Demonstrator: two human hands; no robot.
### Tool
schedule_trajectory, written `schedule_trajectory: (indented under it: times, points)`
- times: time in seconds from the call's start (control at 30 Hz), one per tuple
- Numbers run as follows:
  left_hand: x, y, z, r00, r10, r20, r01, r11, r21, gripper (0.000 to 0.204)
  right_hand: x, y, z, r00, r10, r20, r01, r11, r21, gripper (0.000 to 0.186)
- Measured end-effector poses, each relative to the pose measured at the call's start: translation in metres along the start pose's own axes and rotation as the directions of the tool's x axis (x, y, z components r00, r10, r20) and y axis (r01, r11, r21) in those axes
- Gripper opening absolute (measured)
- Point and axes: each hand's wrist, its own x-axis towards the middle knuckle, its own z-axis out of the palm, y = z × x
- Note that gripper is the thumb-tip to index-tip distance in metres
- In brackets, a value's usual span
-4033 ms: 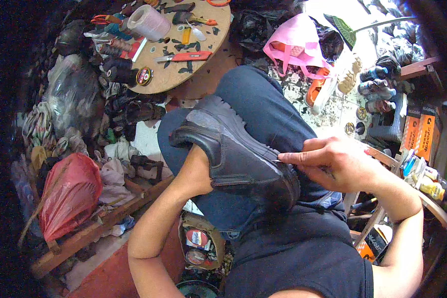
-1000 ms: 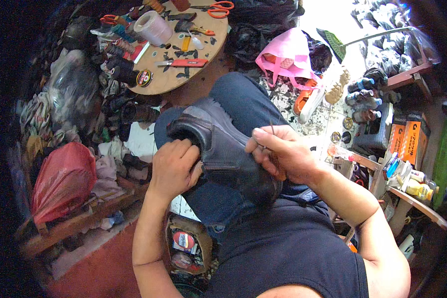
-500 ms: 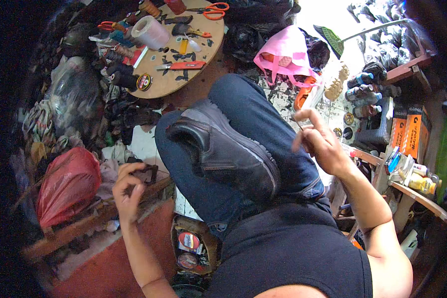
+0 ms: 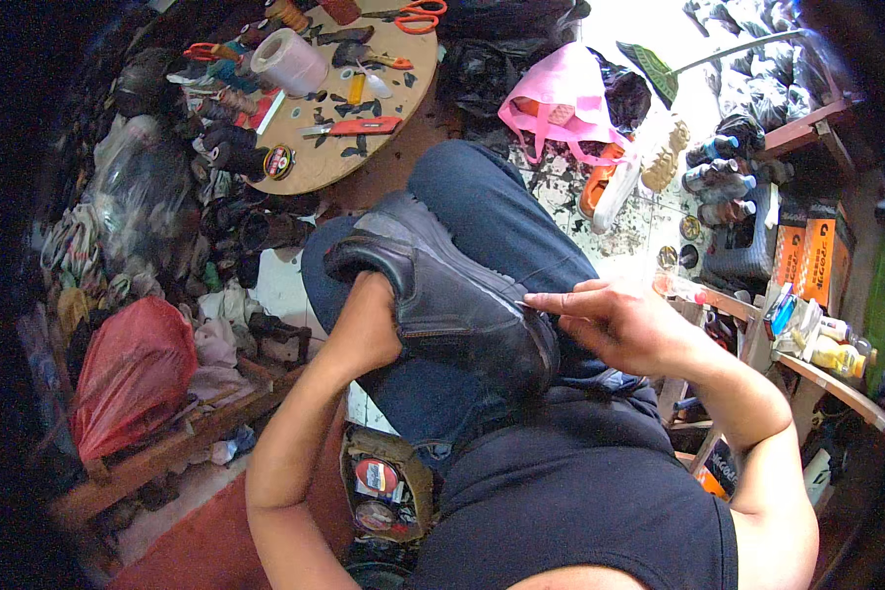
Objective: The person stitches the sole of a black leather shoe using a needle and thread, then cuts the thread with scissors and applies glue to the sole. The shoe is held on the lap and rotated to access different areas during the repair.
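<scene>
While both hands were clear of the black shoe (image 4: 467, 329) a moment ago, the left hand (image 4: 372, 326) is now inside its opening, fingers hidden, so I cannot tell its grip. The right hand (image 4: 619, 320) is back too, index fingertip at the sole's edge; whether it pinches anything is unclear. The shoe still lies across the jeans-clad thighs (image 4: 492, 202).

Round table (image 4: 310, 167) — tiled floor (image 4: 649, 226)
</scene>
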Motion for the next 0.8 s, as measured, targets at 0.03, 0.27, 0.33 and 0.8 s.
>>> schedule_trajectory:
  times: [0.03,0.27,0.33,0.8]
  points:
    - [0.003,-0.005,0.004,1.0,0.028,-0.009,-0.028,0.999,-0.021,0.044,0.004,-0.003,-0.006,0.999,-0.042,0.008,0.042,0.997,-0.067,0.045]
    - [0.02,-0.033,0.026,0.927,-0.021,0.373,0.138,0.948,-0.288,0.062,0.051,-0.03,-0.051,0.931,-0.034,0.364,0.251,0.783,-0.569,0.015]
    - [0.019,-0.035,0.032,0.936,-0.039,0.35,0.158,0.934,-0.321,0.056,0.061,-0.035,-0.054,0.912,-0.082,0.401,0.316,0.764,-0.562,0.014]
    - [0.014,-0.056,0.059,0.912,-0.014,0.41,0.259,0.794,-0.55,0.038,0.07,-0.008,-0.05,0.86,-0.144,0.49,0.347,0.869,-0.353,0.022]
